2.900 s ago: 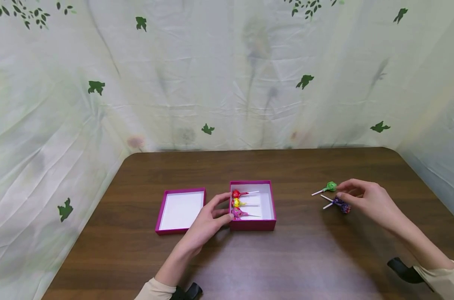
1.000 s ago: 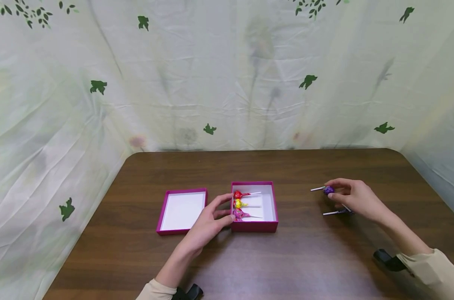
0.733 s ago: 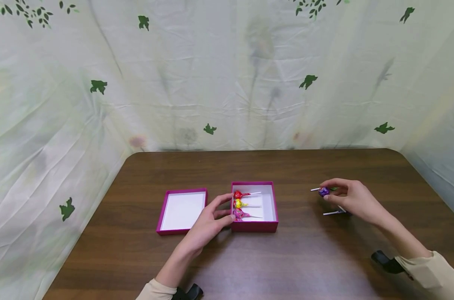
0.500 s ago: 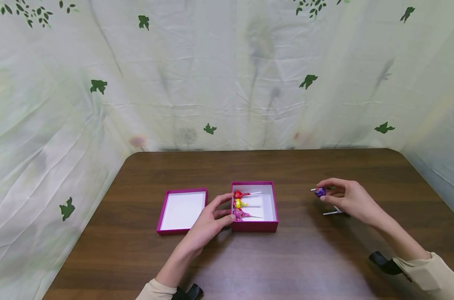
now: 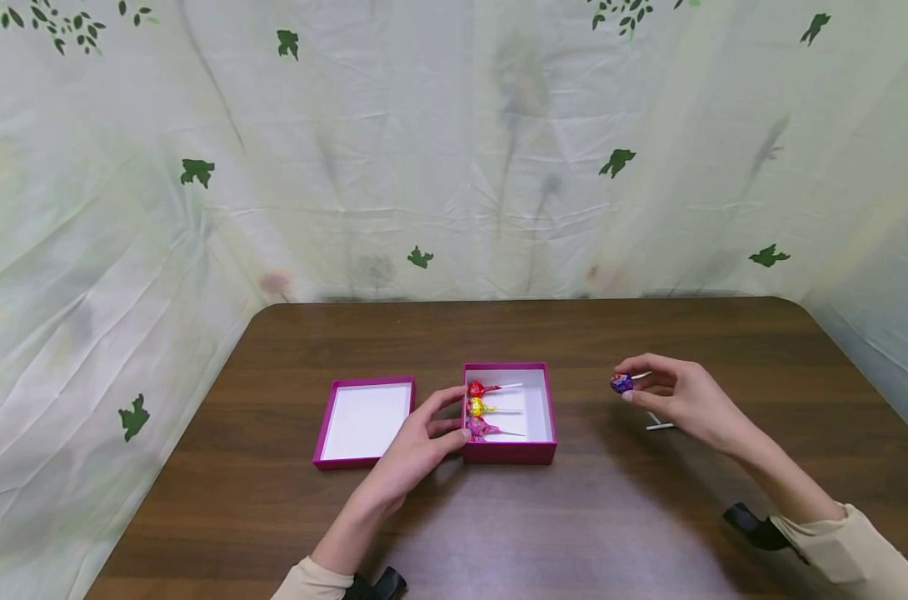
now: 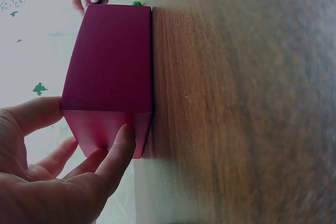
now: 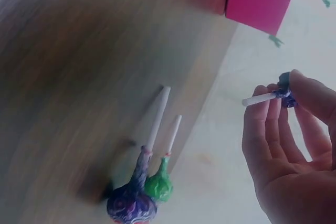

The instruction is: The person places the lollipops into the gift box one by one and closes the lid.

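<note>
Pinches purple lollipop [image 5: 621, 383] in right hand [image 5: 679, 396], pointing candy-first leftward at magenta box [image 5: 509, 454]; rests unclenched left hand [image 5: 416, 433] against it.

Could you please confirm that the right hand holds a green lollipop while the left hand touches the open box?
Not quite: the lollipop in the right hand is purple, as the head view shows. The left hand does touch the open box.
</note>
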{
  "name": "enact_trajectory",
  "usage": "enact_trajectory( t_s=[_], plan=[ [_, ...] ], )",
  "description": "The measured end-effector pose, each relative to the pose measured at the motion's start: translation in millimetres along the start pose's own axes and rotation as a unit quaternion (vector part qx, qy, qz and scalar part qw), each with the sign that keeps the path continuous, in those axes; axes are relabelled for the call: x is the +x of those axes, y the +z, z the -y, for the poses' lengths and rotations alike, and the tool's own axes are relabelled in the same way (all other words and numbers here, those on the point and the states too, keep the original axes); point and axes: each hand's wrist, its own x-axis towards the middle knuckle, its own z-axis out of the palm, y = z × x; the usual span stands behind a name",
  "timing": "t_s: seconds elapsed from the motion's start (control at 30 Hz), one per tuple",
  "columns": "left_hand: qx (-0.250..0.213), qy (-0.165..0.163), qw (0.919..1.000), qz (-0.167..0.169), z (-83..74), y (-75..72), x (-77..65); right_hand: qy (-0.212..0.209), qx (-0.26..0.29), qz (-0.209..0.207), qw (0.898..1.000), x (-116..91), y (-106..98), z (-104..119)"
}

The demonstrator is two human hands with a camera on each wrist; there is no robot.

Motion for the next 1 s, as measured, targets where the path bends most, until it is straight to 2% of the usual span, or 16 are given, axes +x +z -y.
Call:
enact_trajectory(
  t_s=[0.23,0.5,1.0],
  plan=[
    [-0.002,-0.001,1.0000,0.000,-0.5,-0.4,-0.1,0.010,-0.001,-0.009,1.000,5.2,7.6,6.7],
    [-0.003,0.000,1.0000,0.000,-0.3,0.1,-0.4,0.015,0.007,0.006,1.000,10.7,16.2,14.5],
    [-0.005,0.008,0.9999,0.005,-0.2,-0.5,-1.7,-0.007,0.047,0.024,0.999,18.0,28.2,30.2]
  ],
)
